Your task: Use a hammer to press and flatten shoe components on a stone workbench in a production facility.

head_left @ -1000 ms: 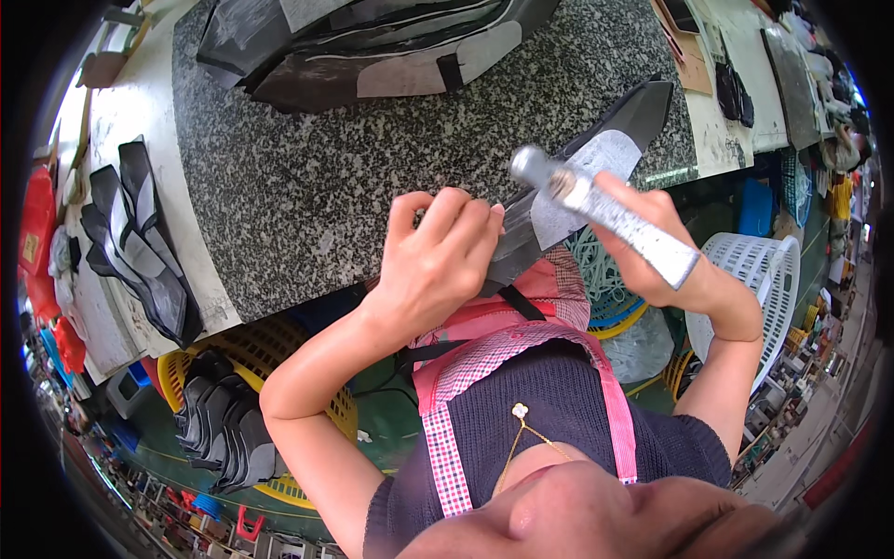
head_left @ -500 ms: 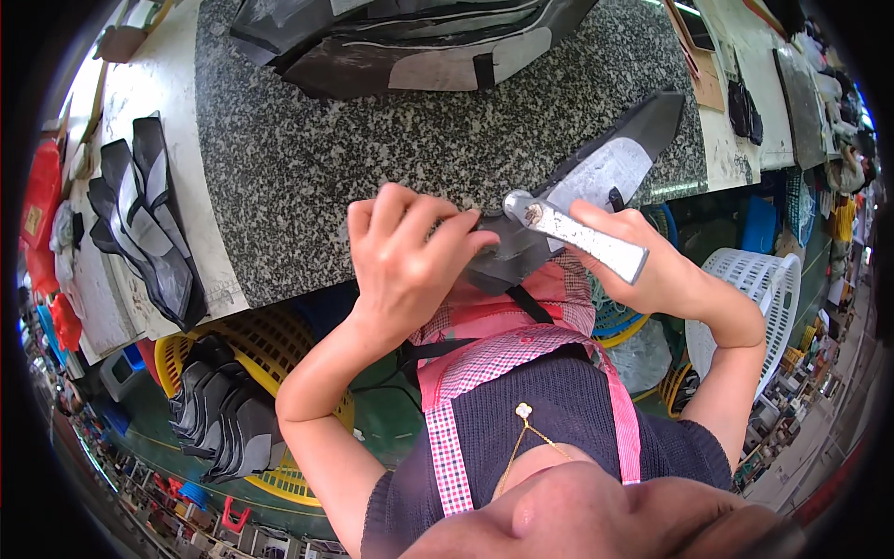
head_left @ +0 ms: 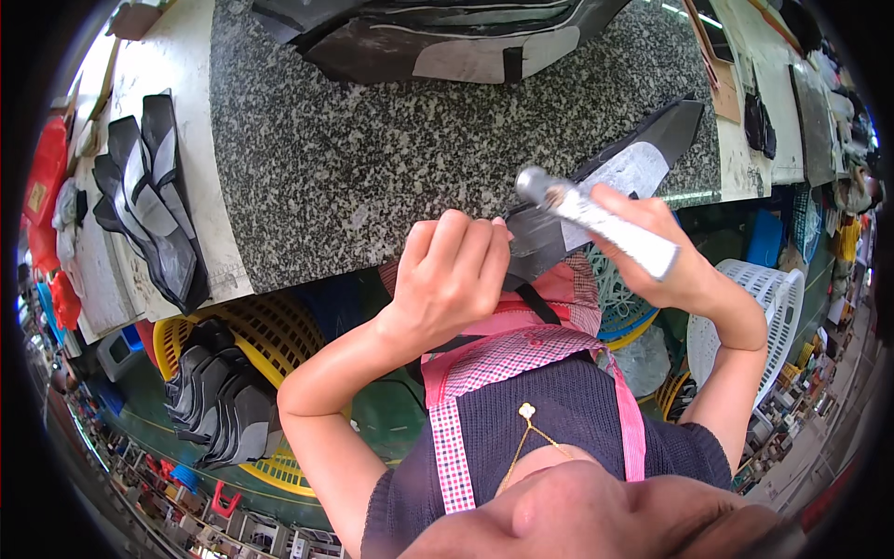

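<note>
A flat black-and-grey piece [head_left: 629, 170], leather-like in look, lies slantwise at the near edge of the speckled stone slab [head_left: 372, 158], its near end hanging over. My left hand [head_left: 451, 267] pinches that near end, the fingers closed at its margin; the fingertips are partly hidden. In my right hand [head_left: 652, 247] is a metal hammer [head_left: 605, 222], its round head above the piece just right of my left fingers. The hammer is slightly blurred. Farther back on the slab rests a stack of similar black-and-grey pieces [head_left: 461, 58].
More such pieces [head_left: 154, 210] lie on the white table at the left. Below it a yellow basket [head_left: 279, 340] holds several dark pieces [head_left: 223, 401]. A white basket [head_left: 745, 317] stands low at the right. Dark items [head_left: 759, 121] lie on the right table.
My left hand has shifted right along the piece's near end and its fingers are more curled. The hammer head has moved slightly right and up. The whole scene sits a little further right.
</note>
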{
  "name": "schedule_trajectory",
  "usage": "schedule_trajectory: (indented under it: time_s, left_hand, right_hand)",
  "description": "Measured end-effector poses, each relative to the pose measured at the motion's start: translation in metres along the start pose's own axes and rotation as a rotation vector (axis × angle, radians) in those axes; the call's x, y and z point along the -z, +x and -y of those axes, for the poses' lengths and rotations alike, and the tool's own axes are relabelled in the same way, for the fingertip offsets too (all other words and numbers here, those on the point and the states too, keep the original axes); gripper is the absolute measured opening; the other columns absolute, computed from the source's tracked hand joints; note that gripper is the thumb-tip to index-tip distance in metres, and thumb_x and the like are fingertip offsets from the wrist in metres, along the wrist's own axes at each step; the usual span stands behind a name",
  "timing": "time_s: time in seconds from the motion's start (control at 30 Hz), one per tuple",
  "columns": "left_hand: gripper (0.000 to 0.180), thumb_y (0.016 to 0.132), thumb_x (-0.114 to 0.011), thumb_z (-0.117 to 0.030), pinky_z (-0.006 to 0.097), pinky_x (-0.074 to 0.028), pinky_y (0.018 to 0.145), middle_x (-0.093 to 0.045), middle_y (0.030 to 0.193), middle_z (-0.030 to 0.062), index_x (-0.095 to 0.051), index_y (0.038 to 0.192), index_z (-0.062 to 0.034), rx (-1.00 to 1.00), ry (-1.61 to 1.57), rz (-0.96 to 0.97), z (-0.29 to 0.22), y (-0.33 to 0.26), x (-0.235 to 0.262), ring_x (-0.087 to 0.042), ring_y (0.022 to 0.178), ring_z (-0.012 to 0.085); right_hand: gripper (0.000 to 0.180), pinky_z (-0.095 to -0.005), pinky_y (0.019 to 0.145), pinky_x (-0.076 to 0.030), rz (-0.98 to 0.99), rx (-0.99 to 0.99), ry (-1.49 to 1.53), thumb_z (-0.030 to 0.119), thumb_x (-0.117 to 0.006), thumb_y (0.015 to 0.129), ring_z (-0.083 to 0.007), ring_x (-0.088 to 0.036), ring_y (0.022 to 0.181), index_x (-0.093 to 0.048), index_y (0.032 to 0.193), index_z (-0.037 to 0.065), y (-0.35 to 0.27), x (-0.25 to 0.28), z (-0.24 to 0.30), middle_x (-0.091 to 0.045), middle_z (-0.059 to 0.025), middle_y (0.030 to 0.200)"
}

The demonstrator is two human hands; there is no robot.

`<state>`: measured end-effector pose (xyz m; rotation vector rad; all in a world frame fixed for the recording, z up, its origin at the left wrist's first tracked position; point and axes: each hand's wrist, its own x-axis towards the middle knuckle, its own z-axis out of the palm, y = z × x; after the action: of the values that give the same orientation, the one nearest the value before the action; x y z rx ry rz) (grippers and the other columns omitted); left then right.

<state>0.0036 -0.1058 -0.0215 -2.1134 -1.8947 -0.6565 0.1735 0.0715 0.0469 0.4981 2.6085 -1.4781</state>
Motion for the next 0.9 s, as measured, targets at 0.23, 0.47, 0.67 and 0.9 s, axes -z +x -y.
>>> schedule_trajectory:
  time_s: [0.23, 0.47, 0.67, 0.9]
  left_hand:
    - [0.019, 0.076, -0.066, -0.008, 0.029, -0.039, 0.062, -0.055, 0.078, 0.0047, -0.067, 0.09, 0.0049, -0.088, 0.122, 0.041, -0.006, -0.001, 0.001, -0.053, 0.077, 0.0172]
    - [0.023, 0.079, -0.065, -0.012, 0.029, -0.045, 0.069, -0.063, 0.092, 0.005, -0.07, 0.096, 0.0017, -0.066, -0.001, -0.036, -0.012, -0.009, -0.001, -0.06, 0.088, 0.0161]
    - [0.046, 0.081, -0.058, -0.017, 0.031, -0.05, 0.091, -0.064, 0.121, 0.0161, -0.06, 0.121, 0.0064, -0.062, -0.091, 0.013, -0.041, -0.011, -0.027, -0.061, 0.115, 0.0267]
    - [0.034, 0.082, -0.059, -0.02, 0.028, -0.043, 0.072, -0.056, 0.093, 0.004, -0.067, 0.113, -0.0074, -0.039, 0.002, -0.01, -0.031, -0.004, -0.026, -0.057, 0.089, 0.0177]
  right_hand:
    - [0.02, -0.0454, 0.058, -0.047, 0.04, 0.071, -0.08, 0.007, -0.063, 0.085, -0.0444, -0.061, 0.072, -0.05, 0.098, -0.001, 0.003, -0.005, -0.003, -0.057, -0.0214, 0.074]
    - [0.017, -0.0457, 0.058, -0.048, 0.062, 0.046, -0.111, 0.007, -0.063, 0.086, -0.0464, -0.061, 0.073, -0.048, 0.09, -0.001, 0.002, -0.016, -0.006, -0.056, -0.0222, 0.069]
    - [0.025, -0.044, 0.058, -0.049, -0.096, 0.2, -0.049, 0.006, -0.068, 0.08, -0.0465, -0.061, 0.078, -0.051, 0.096, -0.002, 0.003, -0.009, 0.002, -0.058, -0.0239, 0.075]
    - [0.032, -0.043, 0.087, -0.048, 0.046, 0.015, -0.014, 0.016, -0.056, 0.094, -0.0347, -0.066, 0.089, -0.06, 0.115, -0.007, 0.01, -0.011, -0.016, -0.067, -0.0183, 0.106]
